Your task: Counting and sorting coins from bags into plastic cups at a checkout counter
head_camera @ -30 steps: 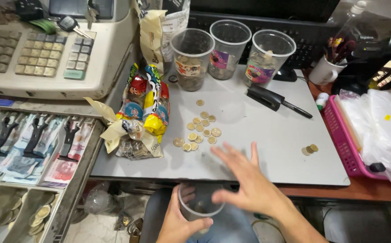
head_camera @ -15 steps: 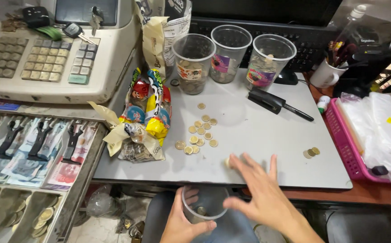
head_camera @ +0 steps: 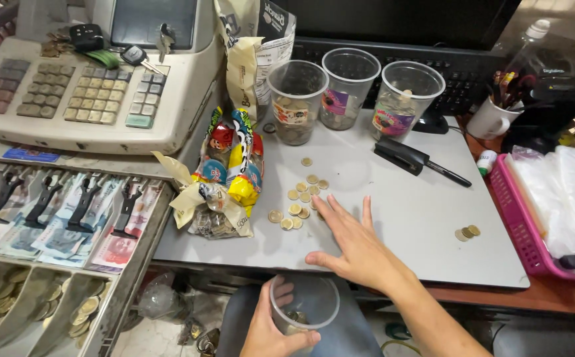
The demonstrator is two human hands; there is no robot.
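Note:
My left hand [head_camera: 271, 330] grips a clear plastic cup [head_camera: 304, 307] just below the front edge of the grey board [head_camera: 406, 211]; a few coins lie in the cup's bottom. My right hand [head_camera: 357, 241] rests flat on the board with fingers spread, its fingertips touching the near side of a loose cluster of gold coins [head_camera: 301, 198]. A second small pile of coins [head_camera: 467, 232] lies farther right on the board, apart from both hands.
Three clear cups [head_camera: 350, 92] holding coins stand at the board's back. A colourful snack bag [head_camera: 224, 178] lies left of the coins, a black stapler and pen [head_camera: 413, 158] to the right. Cash register [head_camera: 89, 79] with open drawer [head_camera: 49, 231] at left, pink basket [head_camera: 522, 218] at right.
My right hand has moved from over the cup at the board's edge forward and left onto the board, reaching the coin cluster. The cup stays held below the edge.

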